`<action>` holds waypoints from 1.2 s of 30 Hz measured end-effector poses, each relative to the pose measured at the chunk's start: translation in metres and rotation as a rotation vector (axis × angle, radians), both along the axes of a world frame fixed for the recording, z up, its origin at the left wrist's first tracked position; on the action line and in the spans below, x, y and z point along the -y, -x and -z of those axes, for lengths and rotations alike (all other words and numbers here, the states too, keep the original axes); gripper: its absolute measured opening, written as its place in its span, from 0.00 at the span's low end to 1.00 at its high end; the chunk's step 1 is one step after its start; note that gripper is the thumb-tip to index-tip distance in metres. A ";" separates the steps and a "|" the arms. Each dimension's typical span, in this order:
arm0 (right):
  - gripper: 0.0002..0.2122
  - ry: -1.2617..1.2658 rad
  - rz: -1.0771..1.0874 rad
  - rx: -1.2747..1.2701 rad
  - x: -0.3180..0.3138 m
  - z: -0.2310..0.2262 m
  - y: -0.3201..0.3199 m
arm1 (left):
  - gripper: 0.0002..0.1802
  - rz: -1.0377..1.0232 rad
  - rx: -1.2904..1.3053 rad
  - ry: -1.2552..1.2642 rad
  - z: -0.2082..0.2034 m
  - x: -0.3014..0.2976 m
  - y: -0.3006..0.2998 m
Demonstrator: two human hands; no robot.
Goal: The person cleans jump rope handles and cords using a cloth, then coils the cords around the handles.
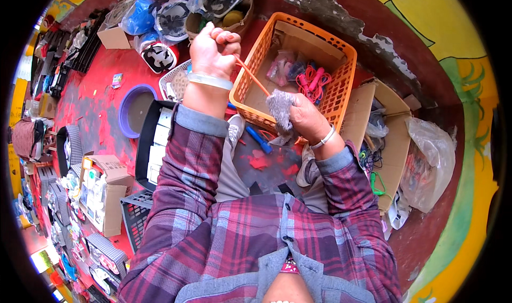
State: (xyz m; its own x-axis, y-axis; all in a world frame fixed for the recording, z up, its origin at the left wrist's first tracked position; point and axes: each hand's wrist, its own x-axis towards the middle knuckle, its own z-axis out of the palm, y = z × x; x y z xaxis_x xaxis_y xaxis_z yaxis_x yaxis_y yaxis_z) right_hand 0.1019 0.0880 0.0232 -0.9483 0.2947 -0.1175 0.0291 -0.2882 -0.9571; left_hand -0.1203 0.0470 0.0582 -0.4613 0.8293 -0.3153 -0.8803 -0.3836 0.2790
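My left hand (213, 50), closed in a fist, grips one end of a thin orange cord (254, 78). The cord runs taut, down and to the right, to a grey cloth (281, 108). My right hand (310, 120) is closed on that cloth, which wraps around the cord; the cord inside it is hidden. Both hands are above the left and near side of an orange plastic basket (349, 71). In the basket lie bundled skipping ropes with pink handles (313, 81). Below the basket, between my shoes, a blue handle (258, 139) rests on the floor.
At right stand an open cardboard box (392, 148) of odds and ends and a clear plastic bag (429, 164). Bagged helmets (173, 20) are piled at the back left. A purple basin (125, 111) and a black crate (146, 143) stand to my left.
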 end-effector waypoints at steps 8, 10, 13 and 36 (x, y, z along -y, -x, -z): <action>0.14 -0.659 -0.131 0.144 -0.011 -0.012 -0.032 | 0.19 -0.184 0.045 0.093 0.028 0.002 0.065; 0.15 -0.655 -0.163 0.165 -0.010 -0.015 -0.042 | 0.15 -0.282 0.063 0.148 0.041 0.004 0.084; 0.14 -0.597 -0.153 0.174 -0.008 -0.019 -0.051 | 0.13 -0.277 0.171 0.292 0.067 -0.005 0.103; 0.13 0.456 0.205 -0.322 -0.045 0.003 -0.053 | 0.43 0.116 0.158 0.111 0.076 -0.019 0.059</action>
